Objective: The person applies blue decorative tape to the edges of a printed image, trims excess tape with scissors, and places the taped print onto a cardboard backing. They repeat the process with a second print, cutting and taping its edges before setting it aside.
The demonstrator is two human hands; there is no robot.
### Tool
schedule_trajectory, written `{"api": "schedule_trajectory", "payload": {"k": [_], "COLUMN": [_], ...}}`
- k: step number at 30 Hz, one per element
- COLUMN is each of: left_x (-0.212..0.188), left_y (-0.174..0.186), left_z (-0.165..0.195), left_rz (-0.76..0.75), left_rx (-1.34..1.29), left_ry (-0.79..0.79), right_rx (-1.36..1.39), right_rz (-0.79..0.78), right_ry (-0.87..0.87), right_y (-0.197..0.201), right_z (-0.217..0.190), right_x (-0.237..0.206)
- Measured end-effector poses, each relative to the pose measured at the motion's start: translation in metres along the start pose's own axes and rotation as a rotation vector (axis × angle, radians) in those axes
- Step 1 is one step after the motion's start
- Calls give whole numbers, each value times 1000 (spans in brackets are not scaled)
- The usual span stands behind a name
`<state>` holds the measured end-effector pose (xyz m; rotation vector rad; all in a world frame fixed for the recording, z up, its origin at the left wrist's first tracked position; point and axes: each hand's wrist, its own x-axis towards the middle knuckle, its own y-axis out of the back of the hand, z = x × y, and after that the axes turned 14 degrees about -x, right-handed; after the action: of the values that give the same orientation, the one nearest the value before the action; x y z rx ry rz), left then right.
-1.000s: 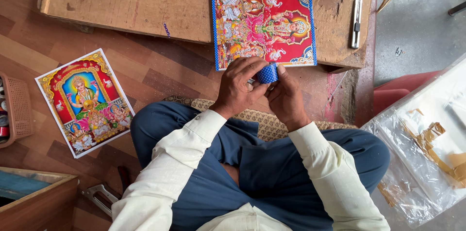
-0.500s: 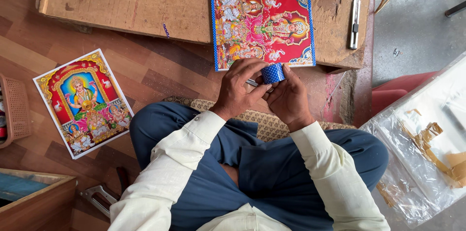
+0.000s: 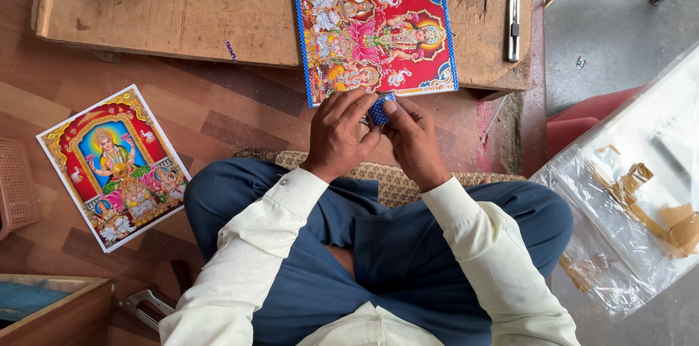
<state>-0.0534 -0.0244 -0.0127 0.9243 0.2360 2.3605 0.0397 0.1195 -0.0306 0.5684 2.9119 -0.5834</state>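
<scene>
Left hand (image 3: pixel 341 133) and right hand (image 3: pixel 415 138) are both closed on a small blue dotted roll (image 3: pixel 379 109), held just below the red framed picture (image 3: pixel 375 39) on the wooden bench (image 3: pixel 255 18).

Left hand (image 3: pixel 338 135), right hand (image 3: pixel 415 138) pinching blue tape roll (image 3: pixel 378 109), red print (image 3: pixel 375 39) above

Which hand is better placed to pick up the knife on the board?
Probably the right hand. The knife lies at the board's right edge, on that hand's side. The left hand would have to cross over. Both hands now hold the blue roll.
</scene>
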Motion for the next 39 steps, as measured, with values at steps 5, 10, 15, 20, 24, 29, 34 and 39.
{"api": "schedule_trajectory", "payload": {"k": [5,10,15,20,24,29,34,39], "left_x": [0,-1,-3,-9,-11,-11,-13,-14], "left_y": [0,-5,-4,-3,-3,0,-1,-1], "left_z": [0,-8,-16,-13,-10,-8,-8,-10], "left_rz": [-25,19,123,108,101,117,127,135], "left_rx": [-255,-369,-275,-165,-122,-74,-54,-37], "left_ry": [125,153,95,92,-4,-21,-40,-55], "right_rx": [108,5,-829,-1094,-1128,-1099,-1185,-1128], "right_rz": [-33,76,347,390,352,393,438,440], "right_ry": [-106,4,543,874,885,884,931,904], "right_y": [7,3,-20,-35,-30,-35,-38,-39], "right_z": [-2,-3,-10,-10,-10,-8,-9,-10], "right_x": [3,0,-19,-24,-22,-26,-28,-27]}}
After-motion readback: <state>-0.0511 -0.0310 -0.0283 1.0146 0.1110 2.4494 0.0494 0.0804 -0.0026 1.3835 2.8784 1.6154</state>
